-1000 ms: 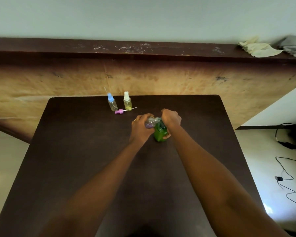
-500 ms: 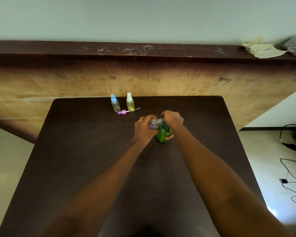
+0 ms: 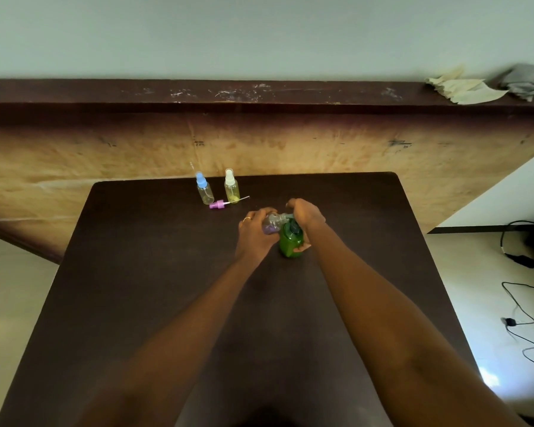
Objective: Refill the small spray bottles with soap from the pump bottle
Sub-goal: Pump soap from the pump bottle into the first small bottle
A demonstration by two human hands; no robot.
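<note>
A green pump bottle [image 3: 290, 243] stands on the dark table [image 3: 136, 288] near its middle. My right hand [image 3: 307, 217] covers its dark pump head, thumb against the bottle's side. My left hand [image 3: 253, 234] holds a small clear bottle with purple liquid [image 3: 272, 224], uncapped, tilted with its mouth at the pump spout. Its purple spray cap [image 3: 217, 204] lies on the table with the dip tube pointing right. Behind it stand a blue-capped spray bottle [image 3: 204, 189] and a white-capped spray bottle with yellow liquid [image 3: 231, 188].
A wooden board [image 3: 321, 143] rises behind the table's far edge, topped by a dark ledge with a cream cloth [image 3: 466, 89] and a grey cloth [image 3: 526, 81]. Black cables [image 3: 521, 318] lie on the floor to the right.
Both hands stay on the two bottles with almost no shift. The whole scene drifts slightly in the frame from head motion.
</note>
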